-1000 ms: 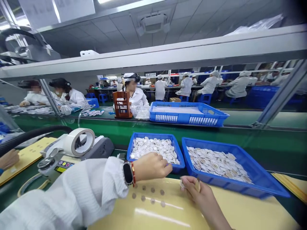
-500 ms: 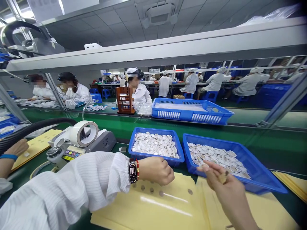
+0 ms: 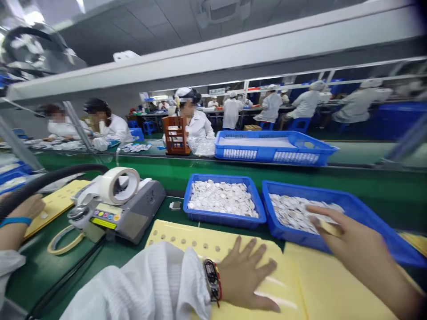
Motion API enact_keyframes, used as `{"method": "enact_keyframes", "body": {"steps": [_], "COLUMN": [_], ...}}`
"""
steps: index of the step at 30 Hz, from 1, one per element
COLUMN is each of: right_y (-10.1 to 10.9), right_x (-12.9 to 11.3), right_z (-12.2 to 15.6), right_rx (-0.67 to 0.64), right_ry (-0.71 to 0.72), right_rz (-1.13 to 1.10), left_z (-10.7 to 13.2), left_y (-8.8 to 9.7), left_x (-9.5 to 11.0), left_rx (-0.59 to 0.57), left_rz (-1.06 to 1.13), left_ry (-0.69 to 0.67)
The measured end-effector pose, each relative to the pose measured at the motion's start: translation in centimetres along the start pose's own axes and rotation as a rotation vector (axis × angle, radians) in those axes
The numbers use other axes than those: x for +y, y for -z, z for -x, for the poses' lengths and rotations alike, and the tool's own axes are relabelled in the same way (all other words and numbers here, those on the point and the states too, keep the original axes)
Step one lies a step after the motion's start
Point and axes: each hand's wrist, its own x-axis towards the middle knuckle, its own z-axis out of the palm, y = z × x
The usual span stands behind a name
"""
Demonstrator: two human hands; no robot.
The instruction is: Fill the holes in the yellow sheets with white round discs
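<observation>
Observed from beside the tabletop point(image 3: 176, 218): a yellow sheet point(image 3: 203, 234) lies in front of the person, with grey round spots point(image 3: 183, 241) in a row along its far edge. The left hand point(image 3: 242, 271) is palm down on the sheet's right part, fingers splayed, gripping nothing visible. The right hand point(image 3: 353, 240), fingers partly bent, is to the right of the sheet, over the near edge of the right blue tray point(image 3: 310, 242). A pale yellowish patch shows among its fingers; whether it grips a disc cannot be told. White discs point(image 3: 223, 198) fill the left blue tray point(image 3: 220, 218), just beyond the sheet; similar pieces lie in the right one. Left of the sheet stands a tape dispenser point(image 3: 133, 218); farther left, a co-worker's hand point(image 3: 28, 206).
</observation>
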Motion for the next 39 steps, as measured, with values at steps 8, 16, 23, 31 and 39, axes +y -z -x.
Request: {"method": "enact_keyframes", "body": {"steps": [8,16,23,31,39], "right_y": [-1.7,-0.9,-2.6,-3.8,-3.9], "right_x": [-2.7,0.4,1.3,1.5,1.5], "right_z": [7.8,9.1,9.5,10.2,10.4], "right_rx": [-0.457,-0.654,-0.481,-0.350,-0.287], "right_ry": [-0.001,-0.035,0.039,0.066,0.069], "right_rz": [0.152,0.274,0.310,0.300,0.275], "left_z": [1.4,0.5,-4.3,-8.0,-8.3], "left_y": [0.0,5.0,8.7,7.9,10.2], "left_x": [-2.3,-2.9,-9.7,-11.6,-12.9], "left_rx": [-0.037,0.317,0.182,0.064,0.212], "left_rz": [-0.013,0.040,-0.063,0.059,0.254], "left_ry": [0.032,0.049,0.402,0.354,0.336]}}
